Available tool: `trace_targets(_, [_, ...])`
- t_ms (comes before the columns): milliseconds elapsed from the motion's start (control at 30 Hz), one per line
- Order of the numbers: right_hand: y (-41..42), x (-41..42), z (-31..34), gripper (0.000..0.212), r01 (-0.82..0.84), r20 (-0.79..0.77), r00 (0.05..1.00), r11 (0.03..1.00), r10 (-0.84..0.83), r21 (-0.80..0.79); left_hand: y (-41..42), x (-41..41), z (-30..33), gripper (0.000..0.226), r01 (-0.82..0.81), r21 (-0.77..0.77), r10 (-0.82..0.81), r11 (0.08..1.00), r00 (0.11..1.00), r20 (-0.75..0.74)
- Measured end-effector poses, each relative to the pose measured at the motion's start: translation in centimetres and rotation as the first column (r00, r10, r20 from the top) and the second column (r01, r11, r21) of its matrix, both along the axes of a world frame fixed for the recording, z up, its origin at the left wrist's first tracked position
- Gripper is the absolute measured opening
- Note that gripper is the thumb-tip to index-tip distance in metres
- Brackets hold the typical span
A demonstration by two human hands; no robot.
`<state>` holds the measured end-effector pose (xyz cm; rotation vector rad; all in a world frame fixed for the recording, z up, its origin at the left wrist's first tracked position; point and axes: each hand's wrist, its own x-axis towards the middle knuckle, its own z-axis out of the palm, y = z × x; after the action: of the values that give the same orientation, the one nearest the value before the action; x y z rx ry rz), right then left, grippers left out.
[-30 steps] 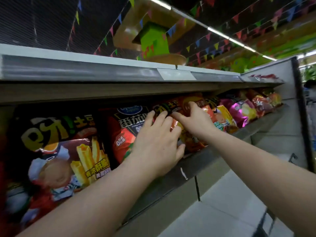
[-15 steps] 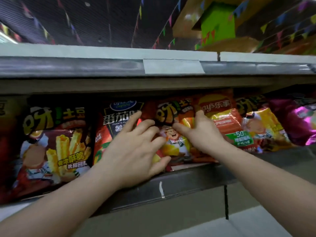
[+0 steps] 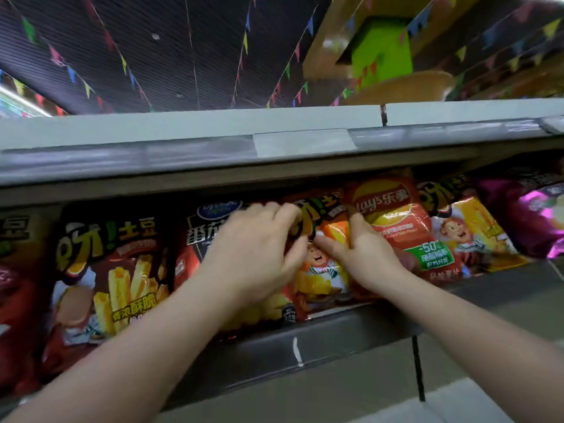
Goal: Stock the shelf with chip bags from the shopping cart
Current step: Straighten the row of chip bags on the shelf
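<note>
Chip bag (image 3: pixel 317 270) with a cartoon figure, standing on the shelf (image 3: pixel 305 346) between a tomato-flavour bag (image 3: pixel 195 239) and a Lay's bag (image 3: pixel 393 215), gripped by both hands, left hand (image 3: pixel 253 254) curled over its top-left, right hand (image 3: pixel 363 251) pinching its right edge, beneath the upper shelf (image 3: pixel 274 141).

grey metal shelf (image 3: pixel 305 346), chip bags (image 3: pixel 110 270) standing side by side along it, fronts outward

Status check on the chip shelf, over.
Both hands, left hand and right hand, gripping the orange chip bag on the shelf. Neighbouring bags crowd both sides.
</note>
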<state>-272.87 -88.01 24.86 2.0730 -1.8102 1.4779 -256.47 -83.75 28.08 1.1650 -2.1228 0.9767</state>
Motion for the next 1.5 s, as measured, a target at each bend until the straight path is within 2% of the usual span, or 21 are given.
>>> trace_targets(133, [0.0,0.0,-0.4,0.062,0.012,0.002,1.0,1.0,-0.012,-0.015,-0.7,-1.3,2.4,0.044,-0.314,0.152,0.301,0.937,0.948,0.104])
trace_targets(267, [-0.1,0.0,-0.5,0.061,0.019,0.0,1.0,1.0,-0.019,-0.009,-2.2,-2.1,1.4,0.058,-0.501,0.155,0.472,0.851,0.86,0.192])
trace_targets(367, [-0.2,0.0,-0.5,0.061,0.044,-0.013,0.999,0.999,-0.044,-0.011,-3.3,-2.9,1.3,0.067,-0.591,0.164,0.551,0.79,0.802,0.231])
trace_targets(533, [-0.2,0.4,-0.4,0.062,0.072,-0.016,0.997,0.997,-0.072,-0.006,-3.9,-3.2,0.8,0.059,-0.648,0.204,0.598,0.734,0.759,0.258])
trace_targets(700, [0.2,0.4,-0.5,0.063,0.071,-0.006,0.997,0.997,-0.071,-0.007,-3.3,-2.5,0.8,0.063,-0.643,0.221,0.613,0.733,0.766,0.194])
trace_targets(767, [0.5,0.4,-0.5,0.065,0.067,-0.015,0.998,0.998,-0.067,-0.002,-3.0,-2.5,1.0,0.063,-0.594,0.266,0.58,0.759,0.803,0.138])
trace_targets(867, [0.6,0.4,-0.5,0.063,0.061,-0.024,0.998,0.998,-0.06,0.014,-2.0,-2.0,0.7,0.058,-0.321,0.295,0.355,0.9,0.932,-0.07])
trace_targets(933, [0.6,0.4,-0.5,0.061,0.048,-0.016,0.999,0.999,-0.048,0.006,-0.7,-0.5,-0.2,0.055,-0.144,0.178,0.18,0.973,0.962,-0.205])
trace_targets(1000, [0.7,0.4,-0.5,0.063,0.021,0.014,1.0,1.0,-0.021,0.011,0.7,1.4,-1.1,0.071,-0.101,0.039,0.108,0.994,0.953,-0.285])
trace_targets(1067, [0.8,0.4,-0.4,0.065,-0.014,0.047,0.999,1.0,0.013,0.014,1.4,3.1,-1.7,0.083,-0.15,0.029,0.152,0.988,0.934,-0.323])
trace_targets(1167, [1.0,0.7,-0.5,0.068,-0.063,0.091,0.994,0.998,0.061,0.026,1.1,4.8,-2.6,0.071,-0.2,0.224,0.271,0.954,0.894,-0.356])
trace_targets(1233, [1.1,0.9,-0.7,0.069,-0.077,0.103,0.992,0.996,0.072,0.042,0.7,5.0,-3.3,0.07,-0.18,0.312,0.289,0.933,0.892,-0.349])
trace_targets(1367, [0.9,1.1,-0.8,0.069,-0.081,0.109,0.991,0.995,0.074,0.061,0.7,4.5,-3.5,0.073,-0.14,0.356,0.271,0.924,0.897,-0.348])
trace_targets(1500, [1.1,1.3,-0.3,0.069,-0.02,0.03,0.999,0.995,0.017,0.093,0.7,4.7,-3.4,0.072,-0.126,0.374,0.27,0.919,0.892,-0.362])
